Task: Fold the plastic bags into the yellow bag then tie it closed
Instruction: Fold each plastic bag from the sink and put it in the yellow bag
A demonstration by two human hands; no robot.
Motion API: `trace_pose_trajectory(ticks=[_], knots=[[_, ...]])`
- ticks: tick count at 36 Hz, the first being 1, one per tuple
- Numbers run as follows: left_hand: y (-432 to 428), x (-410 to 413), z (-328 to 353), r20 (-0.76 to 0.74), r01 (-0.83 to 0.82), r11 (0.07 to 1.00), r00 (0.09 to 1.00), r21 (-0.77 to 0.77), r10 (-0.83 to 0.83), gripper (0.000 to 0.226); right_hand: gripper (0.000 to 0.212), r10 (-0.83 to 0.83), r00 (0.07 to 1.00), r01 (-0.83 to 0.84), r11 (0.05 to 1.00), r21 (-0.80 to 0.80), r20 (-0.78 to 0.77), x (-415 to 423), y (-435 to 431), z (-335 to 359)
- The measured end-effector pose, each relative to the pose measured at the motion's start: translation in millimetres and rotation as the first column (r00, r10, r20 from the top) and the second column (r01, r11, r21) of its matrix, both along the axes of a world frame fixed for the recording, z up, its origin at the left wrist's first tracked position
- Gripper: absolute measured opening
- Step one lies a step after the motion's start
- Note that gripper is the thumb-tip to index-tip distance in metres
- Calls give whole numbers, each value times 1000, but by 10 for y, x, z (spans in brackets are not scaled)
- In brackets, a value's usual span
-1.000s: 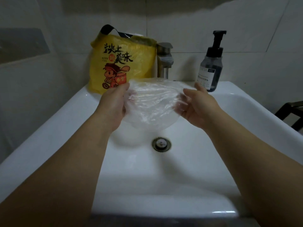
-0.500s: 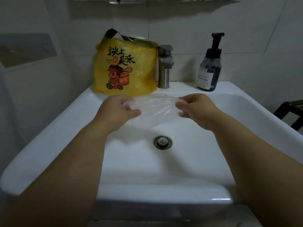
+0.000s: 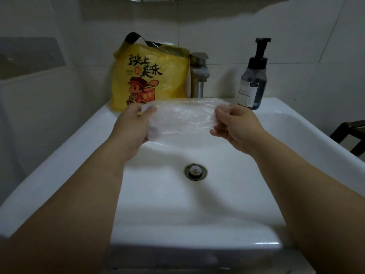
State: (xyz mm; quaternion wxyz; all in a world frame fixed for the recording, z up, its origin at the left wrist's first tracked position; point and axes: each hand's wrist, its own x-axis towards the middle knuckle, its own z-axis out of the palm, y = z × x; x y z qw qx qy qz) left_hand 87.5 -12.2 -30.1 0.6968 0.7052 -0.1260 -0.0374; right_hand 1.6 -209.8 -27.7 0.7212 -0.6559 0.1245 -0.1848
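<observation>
Left grip pinches the left end of a clear bag between thumb and curled fingers. Right grip pinches the right end likewise, so the crumpled film is stretched between the two grips, held in the air above the sink with the drain below. Yellow bag stands upright just beyond the left grip on the sink's back ledge, black handle up, with the tap at its right side and a soap bottle beyond the right grip.
</observation>
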Motion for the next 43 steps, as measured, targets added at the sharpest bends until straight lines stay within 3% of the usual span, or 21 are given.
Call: trace_pose_trajectory(ticks=[2, 6, 7, 9, 12, 16, 21, 26, 28, 30, 32, 33, 34, 36, 37, 39, 43], knots=[[13, -3, 18, -110, 80, 994, 990, -73, -88, 40, 10, -16, 1000, 16, 1000, 15, 10, 5, 6, 2], [58, -65, 88, -346, 281, 938, 876, -203, -337, 80, 10, -40, 999, 39, 999, 31, 19, 18, 32, -2], [49, -86, 82, -359, 312, 932, 861, -186, -360, 74, 10, -38, 999, 37, 999, 19, 14, 22, 39, -6], [29, -101, 58, -343, 318, 937, 872, -146, -350, 38, 9, -25, 1000, 26, 1000, -10, 7, 24, 33, -14], [47, -60, 63, -312, 209, 957, 912, -201, -265, 6, 10, -2, 1000, 2, 1000, -9, 6, -4, 2, 6], [97, 16, 88, -322, 38, 946, 935, -323, -148, 15, 8, 169, 984, -166, 985, 51, -58, -55, -67, 56], [73, 35, 54, -312, 27, 960, 943, -279, -117, 13, 10, 358, 920, -344, 933, 107, -159, -120, -53, 120], [56, 41, 77, -317, 39, 935, 935, -354, -159, 9, 19, 380, 873, -434, 891, -133, -306, -133, 34, 65], [64, 36, 114, -273, 60, 856, 934, -513, -229, 32, 22, 392, 873, -445, 884, -144, -289, -130, 88, 54], [64, 14, 136, -162, 184, 781, 925, -597, -342, 76, 19, 386, 899, -414, 903, -113, -207, -114, 183, 53], [-6, -52, 89, -120, 370, 796, 871, -480, -477, 115, 16, 349, 928, -363, 926, -104, -129, -95, 310, 34], [-72, -125, 41, -151, 456, 818, 834, -352, -530, 122, 16, 322, 941, -334, 935, -123, -107, -87, 383, 20], [-155, -211, -11, -188, 535, 818, 799, -212, -571, 118, 16, 293, 951, -305, 937, -172, -93, -72, 449, -10], [-315, -341, -75, -203, 565, 822, 799, -70, -566, 78, 17, 226, 971, -239, 920, -310, -78, -46, 561, -72], [-365, -363, -87, -190, 516, 854, 833, -72, -520, 57, 17, 191, 979, -204, 911, -359, -71, -45, 594, -92], [-387, -336, -79, -165, 423, 897, 883, -130, -440, 36, 14, 157, 987, -162, 916, -368, -44, -58, 610, -101], [-290, -183, -47, -147, 432, 866, 867, -252, -476, 31, 22, 180, 983, -176, 916, -359, -24, -77, 579, -105]])
